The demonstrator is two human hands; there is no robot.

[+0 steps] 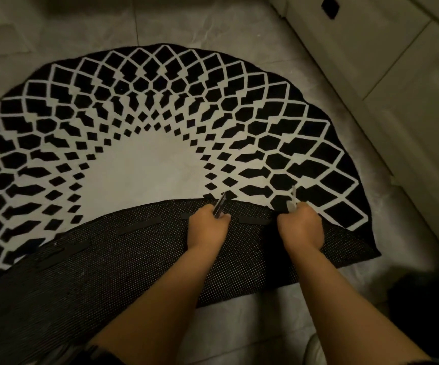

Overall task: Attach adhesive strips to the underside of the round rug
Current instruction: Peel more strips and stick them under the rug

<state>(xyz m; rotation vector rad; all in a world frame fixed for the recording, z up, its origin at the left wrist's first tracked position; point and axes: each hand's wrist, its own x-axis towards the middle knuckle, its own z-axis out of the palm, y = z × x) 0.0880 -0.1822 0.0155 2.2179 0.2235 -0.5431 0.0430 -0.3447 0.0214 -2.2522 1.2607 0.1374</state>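
Head view looks down on a round black-and-white tufted rug with a diamond lattice pattern point(160, 122) lying on a pale grey tiled floor point(208, 25), its near edge folded back so the dark dotted mesh underside point(107, 259) faces up. Several flat black adhesive strips point(138, 226) already sit along the folded-back arc, spaced apart, one of them between the two hands. The left hand point(208, 225) rests on the underside with its fingers curled round a dark narrow strip piece point(219, 205) that sticks up past the knuckles; the right hand point(301, 225) likewise has its fingers clamped on a paler, thin strip or backing sliver point(292, 200) pointing upward. Whether these two pieces are one strip being peeled apart or separate bits cannot be told. Judging by this, the step in hand is preparing the next strip, probably freeing its liner, with much of this arc already done. The next move likely calls for laying the sticky face down just beside the last strip near the rim and pressing it flat along its length. Cream-coloured cabinet fronts with dark square cut-out pulls point(371, 48) stand along the right side, and the lighting is dim.
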